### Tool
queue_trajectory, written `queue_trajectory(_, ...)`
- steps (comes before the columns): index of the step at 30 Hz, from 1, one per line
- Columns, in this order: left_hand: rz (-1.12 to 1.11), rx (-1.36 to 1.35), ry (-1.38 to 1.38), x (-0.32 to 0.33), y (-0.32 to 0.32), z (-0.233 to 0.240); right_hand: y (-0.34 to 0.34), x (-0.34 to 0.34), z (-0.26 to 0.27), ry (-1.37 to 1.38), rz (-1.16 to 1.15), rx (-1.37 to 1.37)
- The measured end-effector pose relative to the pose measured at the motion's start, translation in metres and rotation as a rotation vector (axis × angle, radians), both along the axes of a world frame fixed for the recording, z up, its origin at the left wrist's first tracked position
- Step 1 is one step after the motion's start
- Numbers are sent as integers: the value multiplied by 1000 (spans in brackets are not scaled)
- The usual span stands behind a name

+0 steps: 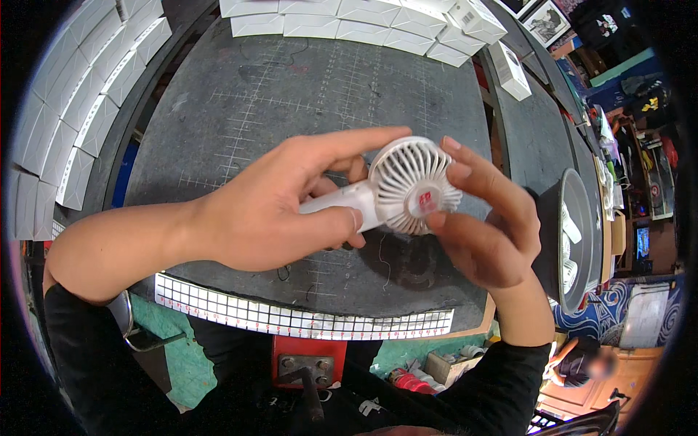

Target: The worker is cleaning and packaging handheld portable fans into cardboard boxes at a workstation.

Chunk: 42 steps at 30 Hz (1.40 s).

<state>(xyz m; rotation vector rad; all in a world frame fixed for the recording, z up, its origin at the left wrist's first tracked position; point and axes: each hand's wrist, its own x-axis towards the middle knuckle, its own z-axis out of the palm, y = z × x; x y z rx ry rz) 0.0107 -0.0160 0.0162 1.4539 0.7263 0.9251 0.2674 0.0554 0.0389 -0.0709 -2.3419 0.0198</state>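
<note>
A white handheld fan (406, 174) with a round slatted head is held above the dark board. My left hand (289, 201) grips its handle, the thumb across the near side and the index finger reaching over the head's rim. My right hand (491, 223) is at the right side of the fan head, its fingers and thumb spread around the rim and close to a small clear piece with a red mark (426, 200) at the centre. Whether that piece is a film or a sticker, I cannot tell. The right fingers are slightly blurred.
White boxes (365, 22) line the board's far edge; more are stacked at left (87, 109). One box (510, 71) lies at the right. A grey tub (581, 245) holds white fans. A gridded ruler strip (305, 321) runs along the near edge. Another person (581, 362) is at lower right.
</note>
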Motion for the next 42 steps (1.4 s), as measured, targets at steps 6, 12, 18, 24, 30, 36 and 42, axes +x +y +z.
queue_trajectory(6, 30, 99, 67, 11, -8, 0, -20, -2, 3, -136, 25, 0)
queue_trajectory(12, 119, 216, 288, 9, -12, 4, -24, -2, 4, -171, 24, -6)
queue_trajectory(18, 100, 268, 195, 9, -10, 2, -24, -2, 2, -155, 33, -4)
queue_trajectory(24, 98, 166, 385, 6, -10, 10, -23, -3, 2, -142, 32, -32)
queue_trajectory(30, 157, 283, 354, 12, -9, 3, -24, -4, 2, -139, 34, -15)
queue_trajectory(36, 146, 241, 311, 10, -9, 6, -22, -4, 1, -119, 42, -42)
queue_trajectory(42, 89, 95, 425, 10, -10, 7, -22, -4, 0, -116, 34, -72)
